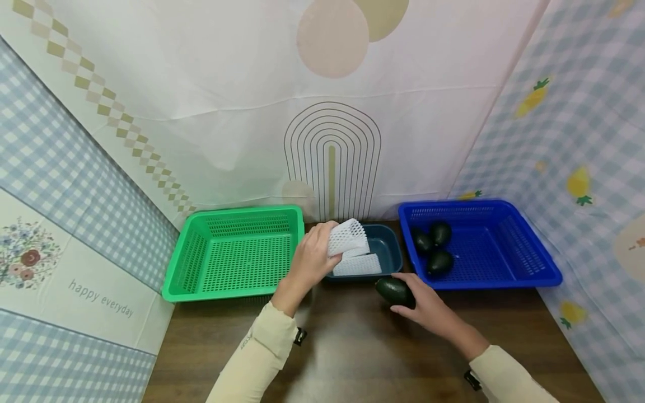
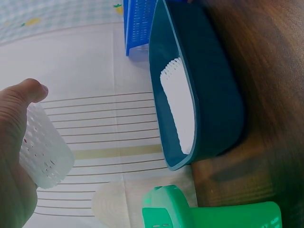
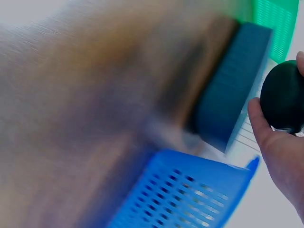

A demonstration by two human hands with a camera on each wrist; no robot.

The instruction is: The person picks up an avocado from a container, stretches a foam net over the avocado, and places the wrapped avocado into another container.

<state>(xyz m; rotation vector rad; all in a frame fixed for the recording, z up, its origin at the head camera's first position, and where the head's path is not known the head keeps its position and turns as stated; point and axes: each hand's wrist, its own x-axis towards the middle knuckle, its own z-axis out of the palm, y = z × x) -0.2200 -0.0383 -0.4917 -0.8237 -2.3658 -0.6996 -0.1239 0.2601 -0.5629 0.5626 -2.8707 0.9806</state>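
My left hand (image 1: 313, 253) grips a white foam fruit net (image 1: 347, 238) above the small teal basin (image 1: 390, 249); the left wrist view shows the thumb along the net sleeve (image 2: 46, 152). More white foam netting (image 1: 358, 265) lies inside that basin. To the right, my right hand (image 1: 428, 305) holds a dark green avocado (image 1: 395, 291) between thumb and fingers, in front of the basin and over the brown table. In the right wrist view the avocado (image 3: 282, 95) appears at the right edge, partly cut off.
On the left stands a green slotted basket (image 1: 247, 260) with nothing in it. A blue basket (image 1: 496, 252) at the right holds several avocados (image 1: 440, 262) along its left side. Patterned cloth (image 1: 227, 145) hangs behind and at both sides of the brown table (image 1: 347, 347).
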